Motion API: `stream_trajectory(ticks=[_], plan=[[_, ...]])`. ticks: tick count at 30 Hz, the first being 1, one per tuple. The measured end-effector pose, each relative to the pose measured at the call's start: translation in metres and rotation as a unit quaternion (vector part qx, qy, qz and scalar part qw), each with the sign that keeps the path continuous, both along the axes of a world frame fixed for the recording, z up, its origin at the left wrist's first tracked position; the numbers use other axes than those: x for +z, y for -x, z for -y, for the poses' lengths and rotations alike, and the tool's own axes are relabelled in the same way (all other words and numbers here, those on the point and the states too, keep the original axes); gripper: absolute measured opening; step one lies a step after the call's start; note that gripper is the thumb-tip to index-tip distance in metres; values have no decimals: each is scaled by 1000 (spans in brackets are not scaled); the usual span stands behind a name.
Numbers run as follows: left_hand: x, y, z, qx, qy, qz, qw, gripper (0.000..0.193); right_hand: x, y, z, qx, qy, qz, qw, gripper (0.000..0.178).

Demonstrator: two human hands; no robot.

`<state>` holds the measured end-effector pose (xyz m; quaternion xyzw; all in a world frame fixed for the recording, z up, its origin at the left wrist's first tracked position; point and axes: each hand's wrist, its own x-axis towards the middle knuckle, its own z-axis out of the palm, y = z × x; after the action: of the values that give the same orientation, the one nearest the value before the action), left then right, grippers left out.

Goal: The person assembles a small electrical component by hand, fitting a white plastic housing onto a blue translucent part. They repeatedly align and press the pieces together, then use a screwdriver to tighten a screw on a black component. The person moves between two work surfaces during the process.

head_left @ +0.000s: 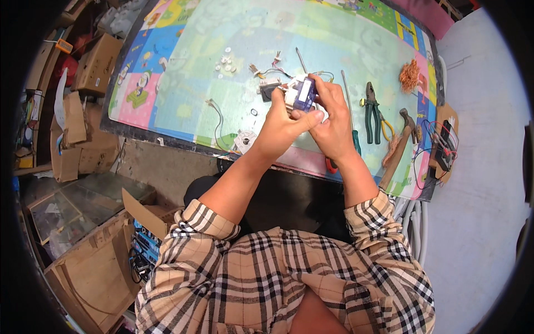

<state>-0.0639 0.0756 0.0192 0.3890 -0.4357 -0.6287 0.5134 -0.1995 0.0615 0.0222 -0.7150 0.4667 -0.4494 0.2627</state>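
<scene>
Above the table's near middle, both hands hold a small boxy part (305, 93), blue with a white label and a pale white side. My left hand (282, 127) grips its left side, with the thumb pressed along the near edge. My right hand (335, 123) closes round its right side, fingers bent over the far end. Just beyond lie thin wires with small connectors (272, 70), and a dark grey part (269, 91) sits beside my left fingers. Whether these join the held part is hidden by my hands.
Right of my hands lie screwdrivers (346, 92), green-handled pliers (371, 114), a hammer (405, 129) and tangled copper wire (409, 77). Small white pieces (226, 64), a loose cable (218, 119) and a white round part (245, 140) lie leftward. Cardboard boxes (95, 65) stand left of the table.
</scene>
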Motion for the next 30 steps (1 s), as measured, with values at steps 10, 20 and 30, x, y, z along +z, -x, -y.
stream_trajectory(ticks=[10, 20, 30], plan=[[-31, -3, 7, 78, -34, 173, 981, 43, -1, -9, -5, -7, -22, -47, 999, 73], [5, -24, 7, -79, -151, -114, 979, 26, -2, -18, -8, -66, 105, -107, 986, 80], [7, -23, 9, -112, -149, -140, 973, 27, 1, -19, -12, -47, 113, -67, 990, 82]])
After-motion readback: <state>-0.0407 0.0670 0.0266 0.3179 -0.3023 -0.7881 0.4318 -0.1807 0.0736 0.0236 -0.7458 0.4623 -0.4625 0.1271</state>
